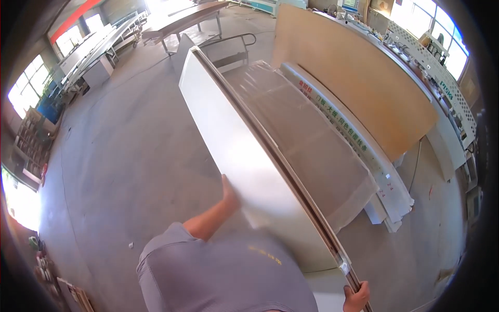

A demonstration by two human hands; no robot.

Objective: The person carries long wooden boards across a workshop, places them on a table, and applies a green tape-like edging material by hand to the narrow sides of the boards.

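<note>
A long white panel (244, 151) stands tilted on its edge in front of me, running from the far middle to the lower right. Brown and silver strips line its upper edge. At its lower left edge is my left hand (231, 194), closed on the panel with the thumb up; the other fingers are mostly hidden. Near the panel's close end, my right hand (356, 297) wraps its fingers round the upper edge. Part of another white surface (332, 288) shows below the near end; whether it belongs to the same panel I cannot tell.
Right of the panel lies a plastic-wrapped stack (306, 140), beside a long printed package (343, 125). A large tan board (353, 78) leans against a machine (410, 57) behind them. A metal trolley handle (249, 39) and a brown-topped table (182, 23) stand farther off.
</note>
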